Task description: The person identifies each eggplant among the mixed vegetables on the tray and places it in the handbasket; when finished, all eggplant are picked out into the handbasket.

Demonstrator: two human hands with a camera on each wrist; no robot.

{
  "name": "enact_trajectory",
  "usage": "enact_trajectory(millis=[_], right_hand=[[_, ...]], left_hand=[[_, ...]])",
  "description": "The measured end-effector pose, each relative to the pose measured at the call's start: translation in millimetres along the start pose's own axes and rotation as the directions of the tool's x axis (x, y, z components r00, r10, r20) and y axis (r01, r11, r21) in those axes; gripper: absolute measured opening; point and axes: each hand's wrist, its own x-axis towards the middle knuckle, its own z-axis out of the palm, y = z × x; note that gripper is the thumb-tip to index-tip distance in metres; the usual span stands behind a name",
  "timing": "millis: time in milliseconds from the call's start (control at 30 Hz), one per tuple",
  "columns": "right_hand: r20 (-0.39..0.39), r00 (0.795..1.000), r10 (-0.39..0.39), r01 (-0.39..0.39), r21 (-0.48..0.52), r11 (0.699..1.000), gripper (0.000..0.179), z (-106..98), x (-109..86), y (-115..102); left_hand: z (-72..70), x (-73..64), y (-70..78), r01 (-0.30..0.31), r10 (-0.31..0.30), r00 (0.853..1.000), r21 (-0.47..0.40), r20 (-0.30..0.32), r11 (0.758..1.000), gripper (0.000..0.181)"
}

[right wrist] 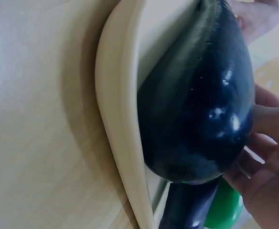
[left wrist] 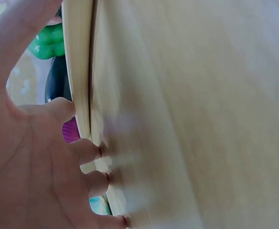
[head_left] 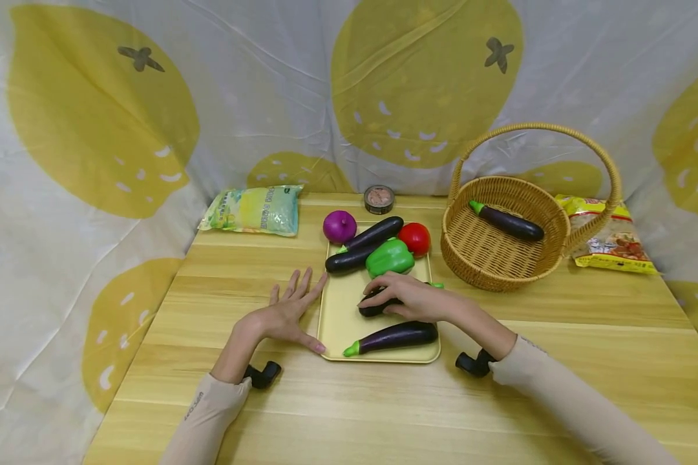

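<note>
My right hand point(head_left: 410, 298) curls over an eggplant point(head_left: 373, 310) in the middle of the pale yellow tray point(head_left: 337, 323), fingers on one side and thumb on the other. Its green stem end pokes out past the hand. Nearer me on the tray lies another eggplant point(head_left: 398, 337), which looms large in the right wrist view. With fingers spread, my left hand point(head_left: 282, 318) rests at the tray's left edge, thumb by the near corner. Farther back on the tray are two more eggplants point(head_left: 378, 234), a green bell pepper point(head_left: 391, 257), a red tomato point(head_left: 415, 239) and a purple onion point(head_left: 340, 227).
A wicker basket point(head_left: 471, 265) with a tall handle stands right of the tray, one eggplant point(head_left: 512, 223) inside. Behind it lies a yellow food packet point(head_left: 616, 248). A greenish packet point(head_left: 256, 210) sits back left, and a small round tin point(head_left: 379, 199) stands behind the tray.
</note>
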Motion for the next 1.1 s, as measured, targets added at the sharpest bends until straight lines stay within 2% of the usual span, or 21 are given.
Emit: enact_trajectory(millis=[167,300,467,600,767,900,1100], right_hand=[[0.008,1.0,-0.011,0.011,-0.015,1.0,0.039,0,1.9,-1],[0.01,0.998,-0.062,0.063,-0.044,0.997,0.039,2,2.0,-1],[-0.037,0.996,-0.084,0.083,-0.038,0.996,0.039,-3,-0.4,-5],[-0.079,0.993,-0.088,0.086,-0.02,0.996,0.04,-14,-2.6,-8],[-0.13,0.987,-0.096,0.099,0.014,0.995,0.042,-42,-10.3,-13],[-0.174,0.979,-0.104,0.102,-0.022,0.995,0.041,-72,-20.8,-13],[-0.203,0.979,-0.025,-0.001,-0.126,0.992,0.047,-122,-41.7,-12]], left_hand=[[0.7,0.8,-0.6,0.003,-0.003,1.0,0.003,-0.004,1.0,0.14],[1.0,0.7,0.0,-0.002,0.002,1.0,0.004,-0.004,1.0,0.14],[1.1,1.8,-0.5,-0.01,0.01,1.0,0.003,0.0,1.0,0.139],[0.9,1.7,-1.1,-0.01,0.01,1.0,-0.003,0.0,1.0,0.14],[0.7,0.6,-1.0,-0.003,0.003,1.0,0.004,0.0,1.0,0.14],[0.5,0.0,-0.4,-0.003,0.003,1.0,0.013,0.0,1.0,0.14],[-0.2,0.7,-0.1,-0.005,0.005,1.0,0.023,-0.008,1.0,0.14]])
